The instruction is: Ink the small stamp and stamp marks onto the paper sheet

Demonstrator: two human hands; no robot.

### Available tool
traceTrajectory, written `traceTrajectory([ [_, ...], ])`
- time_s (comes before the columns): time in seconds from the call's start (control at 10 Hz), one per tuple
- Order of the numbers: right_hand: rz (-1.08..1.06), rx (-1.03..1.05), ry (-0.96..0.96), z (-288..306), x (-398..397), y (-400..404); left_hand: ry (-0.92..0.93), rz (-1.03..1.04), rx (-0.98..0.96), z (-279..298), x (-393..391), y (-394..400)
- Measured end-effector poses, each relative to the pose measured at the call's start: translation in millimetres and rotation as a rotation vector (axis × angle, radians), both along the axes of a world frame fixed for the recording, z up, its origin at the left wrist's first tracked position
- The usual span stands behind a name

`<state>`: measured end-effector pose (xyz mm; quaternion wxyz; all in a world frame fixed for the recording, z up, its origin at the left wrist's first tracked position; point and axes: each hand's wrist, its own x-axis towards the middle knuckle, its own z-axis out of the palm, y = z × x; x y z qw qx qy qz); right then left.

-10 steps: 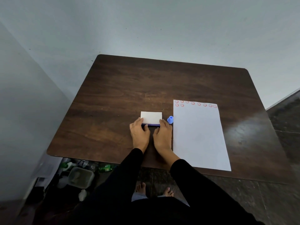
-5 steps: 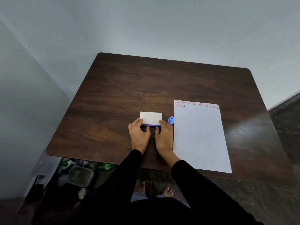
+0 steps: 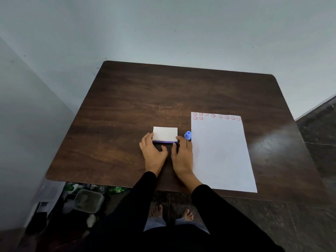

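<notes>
A dark brown, wood-grained table with rounded corners [image 3: 138, 99] stands in a corner of plain pale grey walls [image 3: 163, 28], above a dark glossy tiled floor [image 3: 312, 211] catching dim light.

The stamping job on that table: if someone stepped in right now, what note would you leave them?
Left hand: fingers on the left edge of the ink pad case, lid apparently closed.
Right hand: fingers on the case's right front corner; neither hand holds the stamp.
Small blue stamp: standing on the table, between the case and the paper sheet.
Done: red smiley marks along the sheet's top edge, plus two starting a second row.
Left: open the case, ink the stamp, and probably fill the blank sheet below.
</notes>
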<state>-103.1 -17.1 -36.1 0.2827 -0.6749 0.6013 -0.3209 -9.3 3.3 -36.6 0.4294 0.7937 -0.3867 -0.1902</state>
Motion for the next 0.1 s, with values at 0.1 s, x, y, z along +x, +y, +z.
traceTrajectory([
  [0.1,-0.060,-0.198,0.038,5.9,-2.3,-0.6,-0.008,0.095,-0.007,-1.4,-5.0,0.5],
])
